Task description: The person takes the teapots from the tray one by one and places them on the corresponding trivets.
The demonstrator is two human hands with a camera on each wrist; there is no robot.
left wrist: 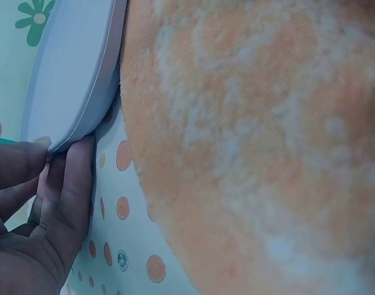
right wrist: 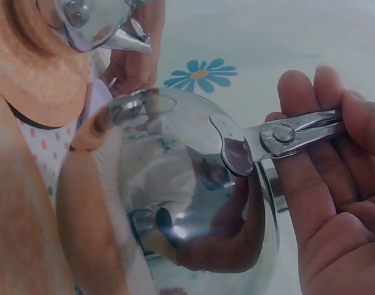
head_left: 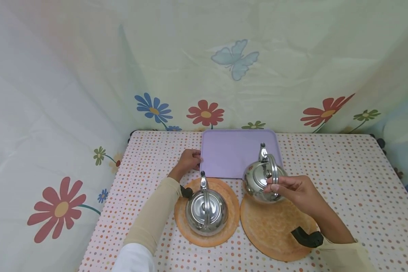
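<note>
My left hand [head_left: 188, 160] pinches the left edge of a lilac tray [head_left: 224, 151]; in the left wrist view the thumb lies on the rim [left wrist: 71, 132] with fingers beneath it. My right hand [head_left: 300, 192] grips the arched handle of a shiny steel kettle [head_left: 255, 183]. This kettle hangs over the far part of the right round mat [head_left: 275, 234], overlapping the tray's near right corner in the head view. The right wrist view shows its rounded body [right wrist: 175, 203] close up, fingers curled around the handle. Its underside is hidden from the head camera.
A second steel kettle [head_left: 193, 217] stands on the left orange round mat [head_left: 232, 223], near my left forearm. Dotted cloth [head_left: 326, 162] covers the table. A flower-printed curtain [head_left: 275, 94] hangs along the back edge. Black wrist straps sit on both arms.
</note>
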